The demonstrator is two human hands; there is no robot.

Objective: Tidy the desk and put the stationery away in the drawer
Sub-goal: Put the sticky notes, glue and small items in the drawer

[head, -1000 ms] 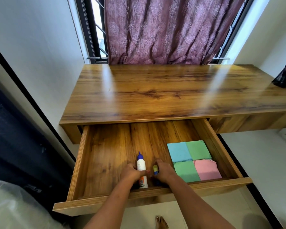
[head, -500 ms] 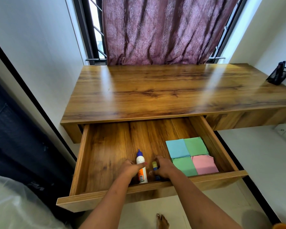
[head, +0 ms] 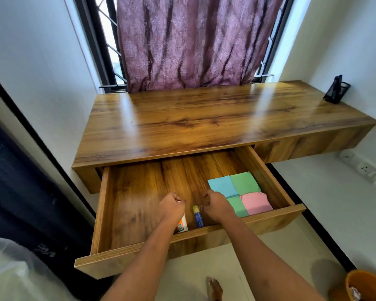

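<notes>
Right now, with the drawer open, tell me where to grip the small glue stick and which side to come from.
Pinch the glue stick across its blue body, coming down from above. It lies flat on the drawer floor, yellow cap toward the back and base near the front wall, so only its long sides look free to pinch.

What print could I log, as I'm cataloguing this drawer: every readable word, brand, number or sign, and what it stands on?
No text can be read in this view.
Glue bottle: orange label, print blurred, mostly hidden under the left hand.
Glue stick: print, if any, too blurred.
Coloured paper squares: blank.
Dark fabric at left: pale marks, unreadable.
</notes>
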